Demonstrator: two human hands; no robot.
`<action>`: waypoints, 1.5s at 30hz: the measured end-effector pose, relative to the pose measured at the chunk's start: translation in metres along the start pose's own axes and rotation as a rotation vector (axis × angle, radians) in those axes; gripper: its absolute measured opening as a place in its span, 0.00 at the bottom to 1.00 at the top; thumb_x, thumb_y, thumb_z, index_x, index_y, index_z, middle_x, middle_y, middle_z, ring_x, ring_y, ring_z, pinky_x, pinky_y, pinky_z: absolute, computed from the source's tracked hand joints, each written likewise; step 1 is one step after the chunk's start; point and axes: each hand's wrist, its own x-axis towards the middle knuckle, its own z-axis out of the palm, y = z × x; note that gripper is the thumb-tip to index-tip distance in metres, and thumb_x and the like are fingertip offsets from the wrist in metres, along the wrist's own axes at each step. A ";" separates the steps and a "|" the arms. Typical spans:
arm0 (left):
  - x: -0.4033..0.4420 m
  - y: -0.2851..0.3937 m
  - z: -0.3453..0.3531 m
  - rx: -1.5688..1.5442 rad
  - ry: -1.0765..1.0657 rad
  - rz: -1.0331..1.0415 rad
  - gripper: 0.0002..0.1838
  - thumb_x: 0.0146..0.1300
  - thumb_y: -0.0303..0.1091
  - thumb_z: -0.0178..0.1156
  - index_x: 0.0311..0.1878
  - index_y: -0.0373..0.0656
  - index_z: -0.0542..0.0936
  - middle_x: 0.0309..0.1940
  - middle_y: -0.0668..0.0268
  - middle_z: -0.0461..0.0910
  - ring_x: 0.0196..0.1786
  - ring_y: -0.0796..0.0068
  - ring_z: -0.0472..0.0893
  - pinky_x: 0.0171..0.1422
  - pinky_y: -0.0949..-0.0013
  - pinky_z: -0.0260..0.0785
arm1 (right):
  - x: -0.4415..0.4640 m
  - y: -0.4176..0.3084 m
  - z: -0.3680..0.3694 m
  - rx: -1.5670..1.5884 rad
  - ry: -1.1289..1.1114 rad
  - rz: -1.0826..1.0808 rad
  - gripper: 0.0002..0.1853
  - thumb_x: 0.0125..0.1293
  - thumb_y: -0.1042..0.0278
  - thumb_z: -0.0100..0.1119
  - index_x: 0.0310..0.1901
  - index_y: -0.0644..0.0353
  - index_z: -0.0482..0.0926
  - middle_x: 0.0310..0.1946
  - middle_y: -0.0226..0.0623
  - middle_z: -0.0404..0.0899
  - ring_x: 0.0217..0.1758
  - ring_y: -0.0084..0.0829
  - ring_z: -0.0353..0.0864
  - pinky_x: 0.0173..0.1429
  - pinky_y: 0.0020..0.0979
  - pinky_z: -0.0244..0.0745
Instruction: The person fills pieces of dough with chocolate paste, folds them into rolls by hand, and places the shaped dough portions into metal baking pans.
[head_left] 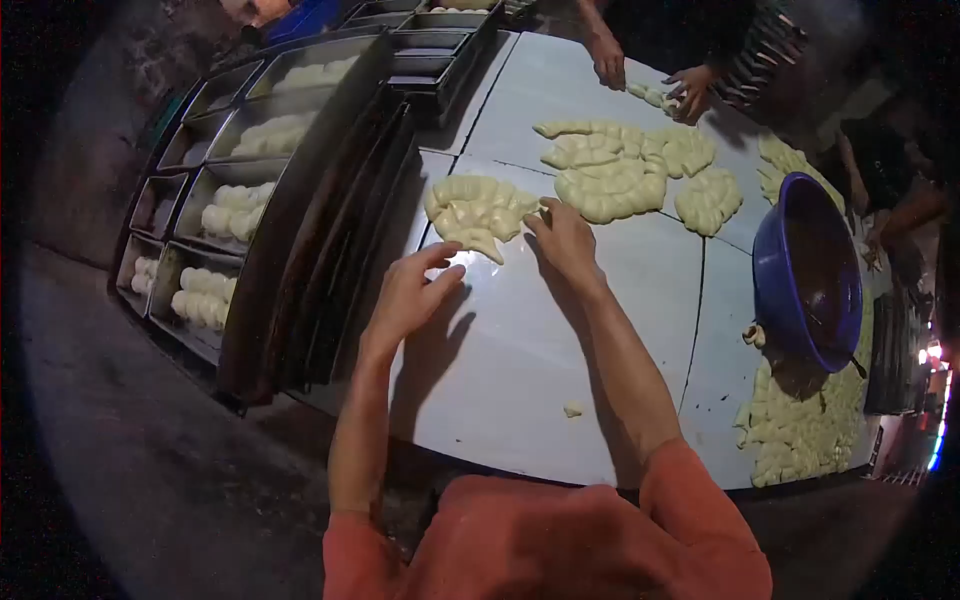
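Observation:
A pale, lumpy cluster of dough pieces [480, 208] lies on the white tabletop in front of me, with a pointed tail toward me. My left hand [408, 297] hovers at its near left side, thumb and index finger apart, holding nothing. At the right edge of the same dough is my right hand [565, 240]; its fingers are bent and slightly apart, the tips beside or touching the dough. Farther back lie more dough clusters [612, 190], pressed together in lumps. A small dough scrap [572, 409] sits nearer to me.
At left stand metal baking pans [245, 200], several holding rolled dough. A purple basin [775, 270] stands at the right, with sheets of dough pieces [800, 430] below it. Across the table, another person's hands [690, 90] handle dough; another person's arm [905, 215] shows at far right.

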 end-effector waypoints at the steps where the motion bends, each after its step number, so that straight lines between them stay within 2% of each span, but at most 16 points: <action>1: 0.019 -0.001 0.005 0.015 0.031 0.011 0.22 0.67 0.40 0.64 0.60 0.38 0.82 0.52 0.52 0.85 0.54 0.63 0.85 0.55 0.63 0.78 | 0.008 0.000 0.006 -0.005 0.007 0.000 0.29 0.67 0.49 0.60 0.60 0.65 0.77 0.54 0.53 0.79 0.59 0.51 0.78 0.61 0.47 0.73; 5: 0.089 -0.018 0.036 0.159 0.157 0.167 0.16 0.68 0.37 0.61 0.55 0.41 0.84 0.52 0.51 0.84 0.55 0.50 0.83 0.61 0.58 0.74 | 0.032 -0.012 0.026 -0.200 0.107 -0.124 0.30 0.67 0.46 0.58 0.59 0.65 0.78 0.55 0.53 0.75 0.61 0.52 0.71 0.64 0.50 0.68; 7: 0.118 -0.037 0.049 0.371 0.353 0.462 0.14 0.67 0.36 0.59 0.52 0.44 0.84 0.55 0.53 0.82 0.59 0.49 0.80 0.61 0.51 0.71 | 0.039 -0.016 0.035 -0.211 0.119 -0.186 0.27 0.66 0.47 0.58 0.53 0.66 0.79 0.54 0.55 0.76 0.61 0.53 0.70 0.63 0.50 0.68; 12: 0.141 -0.052 0.053 0.582 0.214 0.454 0.12 0.66 0.39 0.60 0.51 0.53 0.84 0.59 0.61 0.77 0.65 0.63 0.71 0.61 0.55 0.61 | 0.064 -0.011 0.030 -0.057 -0.079 -0.150 0.20 0.62 0.55 0.58 0.44 0.66 0.77 0.44 0.56 0.81 0.53 0.55 0.77 0.57 0.50 0.72; 17: 0.142 -0.052 0.044 0.517 0.091 0.367 0.17 0.67 0.39 0.62 0.59 0.56 0.83 0.64 0.53 0.76 0.70 0.53 0.70 0.67 0.48 0.60 | 0.064 -0.021 0.013 0.114 -0.159 0.062 0.23 0.59 0.57 0.60 0.50 0.66 0.78 0.45 0.63 0.83 0.48 0.57 0.83 0.55 0.50 0.75; 21: 0.147 -0.057 0.050 0.607 0.196 0.471 0.17 0.66 0.39 0.61 0.57 0.54 0.82 0.62 0.56 0.75 0.66 0.59 0.71 0.62 0.53 0.60 | 0.069 -0.028 0.022 -0.104 -0.167 -0.068 0.25 0.59 0.50 0.65 0.50 0.62 0.79 0.37 0.47 0.82 0.40 0.46 0.83 0.46 0.43 0.76; 22: 0.148 -0.058 0.051 0.615 0.215 0.488 0.18 0.65 0.39 0.61 0.58 0.54 0.82 0.62 0.55 0.75 0.67 0.58 0.70 0.61 0.52 0.60 | 0.070 -0.022 0.028 -0.124 -0.087 -0.202 0.21 0.60 0.55 0.63 0.47 0.64 0.81 0.42 0.57 0.82 0.46 0.53 0.83 0.52 0.47 0.76; 25: 0.149 -0.059 0.049 0.584 0.216 0.501 0.21 0.63 0.38 0.62 0.61 0.55 0.80 0.64 0.55 0.73 0.67 0.57 0.69 0.60 0.51 0.60 | 0.070 -0.019 0.025 0.026 -0.084 -0.253 0.18 0.60 0.57 0.62 0.42 0.65 0.80 0.36 0.55 0.82 0.41 0.54 0.81 0.49 0.48 0.75; 27: 0.152 -0.059 0.049 0.589 0.097 0.422 0.25 0.64 0.38 0.61 0.66 0.57 0.77 0.69 0.53 0.70 0.74 0.51 0.64 0.67 0.42 0.55 | 0.067 -0.021 0.007 0.088 -0.248 -0.191 0.16 0.59 0.58 0.62 0.38 0.65 0.78 0.31 0.48 0.81 0.34 0.44 0.80 0.42 0.41 0.75; 29: 0.156 -0.057 0.049 0.612 0.054 0.369 0.27 0.64 0.38 0.60 0.68 0.57 0.75 0.71 0.54 0.69 0.76 0.51 0.62 0.70 0.37 0.51 | 0.053 -0.025 -0.004 0.441 -0.375 0.215 0.15 0.57 0.60 0.64 0.37 0.64 0.77 0.28 0.37 0.77 0.32 0.29 0.76 0.36 0.32 0.71; 31: 0.160 -0.059 0.052 0.568 0.081 0.444 0.28 0.64 0.38 0.59 0.68 0.55 0.75 0.71 0.57 0.70 0.76 0.50 0.62 0.72 0.31 0.46 | 0.055 -0.011 0.002 0.597 -0.323 0.150 0.15 0.57 0.61 0.66 0.37 0.63 0.77 0.28 0.31 0.73 0.32 0.20 0.71 0.34 0.27 0.68; 33: 0.168 -0.058 0.058 0.402 0.032 0.404 0.28 0.61 0.35 0.56 0.68 0.54 0.76 0.63 0.58 0.78 0.72 0.53 0.68 0.73 0.25 0.40 | 0.051 -0.005 0.006 0.782 -0.269 0.228 0.16 0.58 0.61 0.67 0.41 0.64 0.79 0.28 0.29 0.73 0.31 0.21 0.70 0.34 0.26 0.68; 34: 0.171 -0.048 0.052 0.383 -0.083 0.344 0.27 0.61 0.35 0.55 0.66 0.53 0.78 0.57 0.60 0.80 0.69 0.55 0.71 0.73 0.25 0.40 | 0.049 -0.027 -0.007 0.421 -0.214 0.144 0.19 0.60 0.58 0.67 0.46 0.65 0.82 0.30 0.35 0.79 0.32 0.27 0.77 0.38 0.30 0.73; 39: 0.182 -0.030 0.042 0.527 -0.222 0.356 0.13 0.62 0.39 0.62 0.48 0.55 0.87 0.41 0.64 0.84 0.59 0.58 0.79 0.75 0.26 0.39 | 0.065 -0.023 -0.003 0.022 -0.313 -0.101 0.23 0.60 0.52 0.61 0.45 0.67 0.85 0.34 0.57 0.84 0.38 0.49 0.85 0.45 0.43 0.77; 42: 0.187 -0.031 0.032 0.540 -0.305 0.380 0.10 0.62 0.43 0.64 0.44 0.55 0.88 0.42 0.64 0.85 0.59 0.60 0.79 0.76 0.26 0.40 | 0.062 -0.032 -0.012 -0.001 -0.363 -0.057 0.19 0.59 0.57 0.62 0.43 0.66 0.85 0.31 0.54 0.84 0.36 0.50 0.85 0.43 0.44 0.77; 45: 0.188 -0.029 0.027 0.593 -0.357 0.394 0.11 0.62 0.46 0.65 0.43 0.56 0.89 0.43 0.64 0.85 0.59 0.60 0.79 0.76 0.26 0.40 | 0.056 -0.023 -0.028 0.025 -0.465 0.010 0.23 0.58 0.51 0.62 0.38 0.69 0.83 0.26 0.44 0.79 0.32 0.33 0.77 0.40 0.35 0.71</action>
